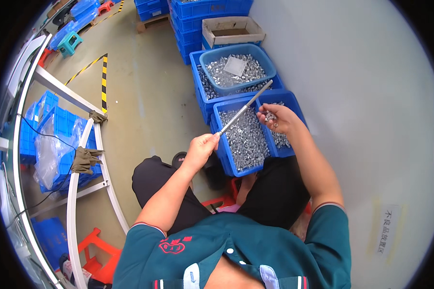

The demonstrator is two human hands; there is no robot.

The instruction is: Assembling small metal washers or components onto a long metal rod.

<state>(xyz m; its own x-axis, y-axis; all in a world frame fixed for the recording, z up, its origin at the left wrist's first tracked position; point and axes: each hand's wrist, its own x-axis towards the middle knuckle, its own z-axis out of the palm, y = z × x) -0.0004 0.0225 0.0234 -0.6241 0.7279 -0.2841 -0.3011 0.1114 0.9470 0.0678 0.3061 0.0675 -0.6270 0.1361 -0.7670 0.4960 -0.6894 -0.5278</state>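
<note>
Left hand [201, 147] grips a metal rod [246, 107]; right hand [278, 118] holds small nuts [270, 116]

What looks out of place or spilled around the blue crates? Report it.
Nothing looks spilled. The small metal parts sit inside the blue crates. The left hand holds a thin metal rod; the right hand holds a few parts above the crate.

Left hand [201, 147] raised ahead of the knees, fingers curled shut in a fist, forearm bare. Right hand [278, 118] reaches further forward, palm down, fingers loosely bunched, elbow bent.
</note>
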